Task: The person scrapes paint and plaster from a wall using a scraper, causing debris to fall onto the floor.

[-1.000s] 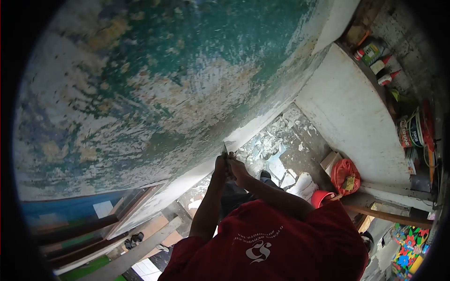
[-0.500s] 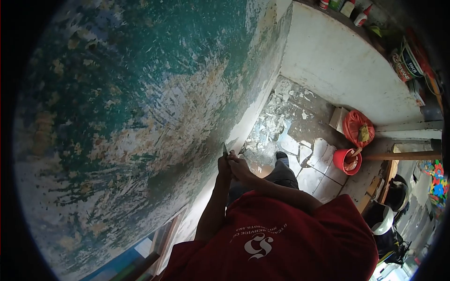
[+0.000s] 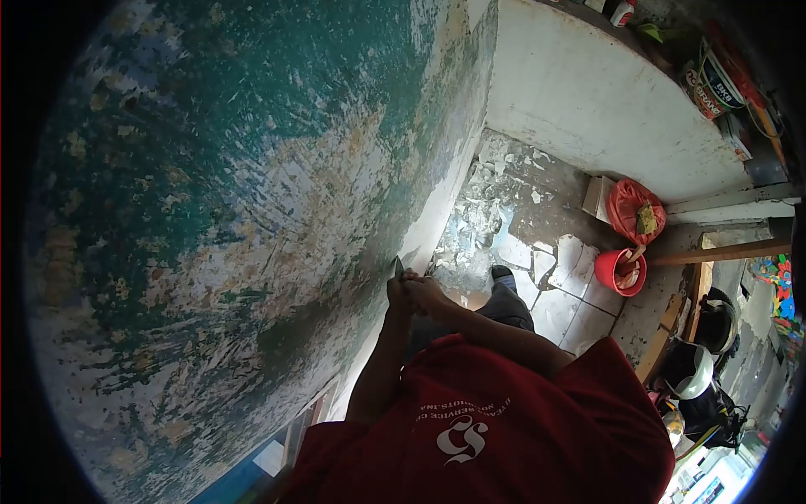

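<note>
My left hand (image 3: 398,296) is closed around the handle of a scraper, whose narrow metal blade (image 3: 399,267) points up against the wall. Close beside it, my right hand (image 3: 426,294) is also closed at the handle, overlapping the left. The handle itself is mostly hidden by my fingers. The wall (image 3: 311,168) before me carries patchy green paint, with pale and brown areas where the coat is worn off. A whiter strip (image 3: 432,223) runs down the wall next to the blade.
Paint flakes (image 3: 478,206) and broken white tiles (image 3: 558,307) cover the floor near my foot (image 3: 503,275). To the right stand a red bucket (image 3: 609,269) and a red plastic bag (image 3: 625,210). Containers (image 3: 722,88) sit on the ledge; a wooden beam (image 3: 722,253) juts out below.
Both hands and the scraper have shifted very slightly along the wall, still together. The view has turned a little, so the bucket and ledge appear further left and higher.
</note>
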{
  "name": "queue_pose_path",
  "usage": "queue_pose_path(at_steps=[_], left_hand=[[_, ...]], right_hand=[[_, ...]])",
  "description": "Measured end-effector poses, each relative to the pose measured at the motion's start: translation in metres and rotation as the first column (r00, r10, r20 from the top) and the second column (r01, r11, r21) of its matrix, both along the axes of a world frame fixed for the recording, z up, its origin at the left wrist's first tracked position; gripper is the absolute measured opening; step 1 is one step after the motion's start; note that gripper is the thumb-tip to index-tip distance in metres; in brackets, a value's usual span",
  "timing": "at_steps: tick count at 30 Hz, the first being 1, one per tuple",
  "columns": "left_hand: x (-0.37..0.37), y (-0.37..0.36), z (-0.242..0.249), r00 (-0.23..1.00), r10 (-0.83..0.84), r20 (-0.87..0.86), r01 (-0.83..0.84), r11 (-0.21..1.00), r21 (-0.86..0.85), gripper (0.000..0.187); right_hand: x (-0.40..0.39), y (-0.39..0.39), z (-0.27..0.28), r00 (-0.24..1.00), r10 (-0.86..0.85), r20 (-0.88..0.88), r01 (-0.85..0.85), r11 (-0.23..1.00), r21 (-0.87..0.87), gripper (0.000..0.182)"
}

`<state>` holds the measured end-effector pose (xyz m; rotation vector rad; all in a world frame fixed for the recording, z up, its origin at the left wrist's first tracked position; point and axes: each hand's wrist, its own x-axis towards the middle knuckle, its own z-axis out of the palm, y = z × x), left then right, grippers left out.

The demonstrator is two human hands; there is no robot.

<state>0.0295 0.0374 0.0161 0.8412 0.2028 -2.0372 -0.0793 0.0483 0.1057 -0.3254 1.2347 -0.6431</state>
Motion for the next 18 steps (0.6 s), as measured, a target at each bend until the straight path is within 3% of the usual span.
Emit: queue_pose_path(at_steps=[2,5,6,10,13,14,15,17,18], left_hand=[[0.000,0.006,0.018,1.000,-0.002,0.014,0.003,0.997,-0.083,0.025],[0.000,-0.005,0.024,0.975,0.071,0.209,-0.089,0.993,0.077,0.023],[0.003,-0.009,0.012,0.990,0.052,0.134,-0.047,0.998,-0.045,0.020],[-0.003,-0.008,0.006,0.935,-0.025,0.355,0.088,0.983,-0.161,0.039],[0.012,0.001,-0.029,0.995,0.094,-0.041,-0.095,0.995,-0.029,0.018],[0.007,-0.005,-0.008,0.993,0.113,-0.040,-0.110,0.992,0.068,0.018],[0.000,-0.010,0.000,0.998,0.041,-0.053,-0.044,0.997,-0.058,0.023],[-0.011,-0.007,-0.002,0.994,-0.098,-0.053,0.078,0.950,-0.302,0.035],[-0.013,-0.007,-0.007,0.885,0.105,0.454,0.009,0.970,-0.242,0.042]], right_hand=[[-0.004,0.004,0.026,0.999,-0.016,-0.040,0.012,0.997,-0.082,0.025],[0.001,-0.002,0.023,1.000,-0.017,0.019,0.018,0.998,-0.057,0.026],[0.000,-0.006,0.020,1.000,0.008,0.023,-0.007,0.998,-0.059,0.026],[-0.006,-0.003,0.020,1.000,-0.022,-0.015,0.022,0.999,-0.038,0.027],[-0.007,-0.001,0.031,0.999,0.013,-0.030,-0.014,0.999,-0.043,0.027],[-0.007,-0.006,0.026,0.999,0.040,-0.023,-0.041,0.998,-0.044,0.027],[-0.008,-0.009,0.021,0.998,0.067,-0.018,-0.068,0.997,-0.047,0.027],[-0.009,-0.007,0.011,0.999,-0.038,0.013,0.039,0.998,-0.043,0.027],[-0.010,-0.005,0.007,0.995,-0.092,0.029,0.093,0.995,-0.042,0.027]])
